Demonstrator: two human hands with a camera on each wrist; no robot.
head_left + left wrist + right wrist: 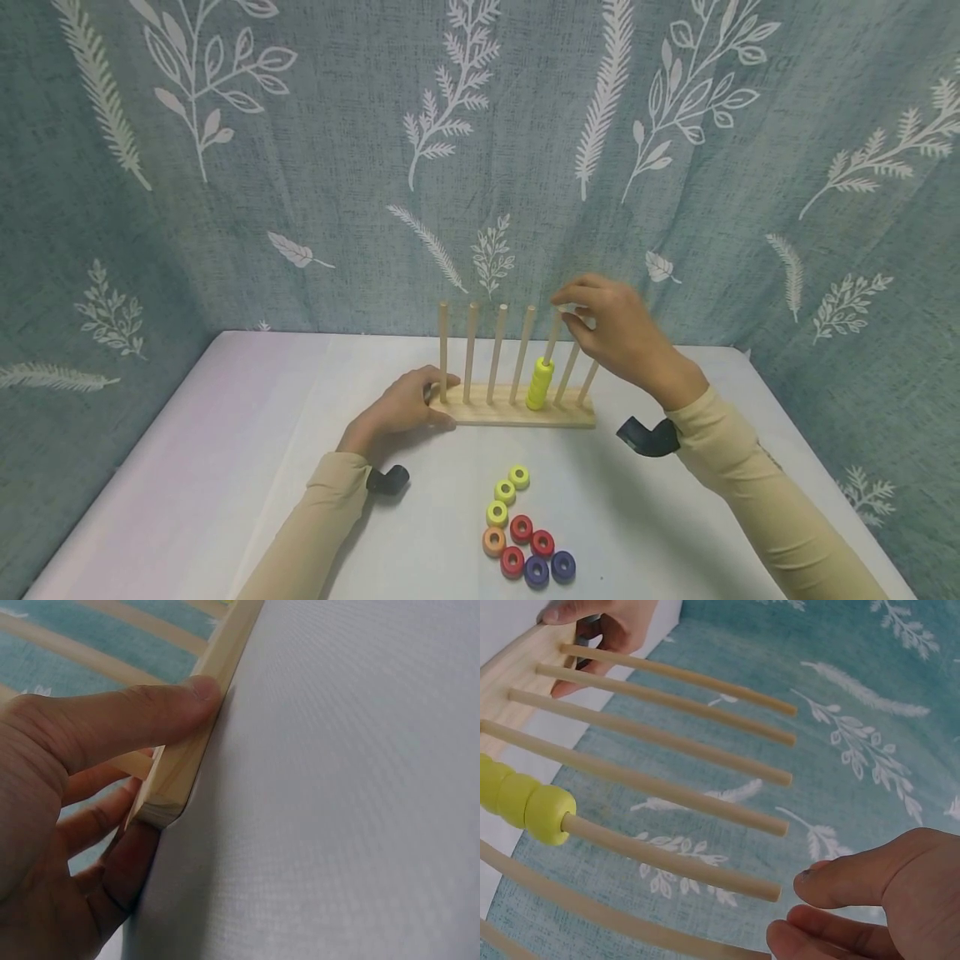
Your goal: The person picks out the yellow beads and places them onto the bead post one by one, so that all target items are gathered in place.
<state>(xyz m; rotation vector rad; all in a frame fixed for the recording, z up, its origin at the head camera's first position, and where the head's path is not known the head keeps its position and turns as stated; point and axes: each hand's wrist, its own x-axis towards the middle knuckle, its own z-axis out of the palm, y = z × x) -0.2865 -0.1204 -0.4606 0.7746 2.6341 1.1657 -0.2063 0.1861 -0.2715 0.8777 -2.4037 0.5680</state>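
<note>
A wooden rack (517, 413) with several upright pegs stands on the white table (225, 467). Several yellow rings (540, 383) are stacked on the fifth peg from the left, and they show as yellow rings (525, 804) in the right wrist view. My left hand (420, 400) grips the left end of the rack's base (176, 776), thumb (150, 712) along the front edge and fingers behind. My right hand (570, 312) hovers at the top of that fifth peg (675, 859). Its thumb (855, 877) and fingers are slightly apart and hold nothing.
Loose rings lie on the table in front of the rack: three yellow-green (505, 492), one orange (493, 542), three red (521, 527) and two purple (536, 571). A leaf-patterned curtain (337, 167) hangs close behind the table.
</note>
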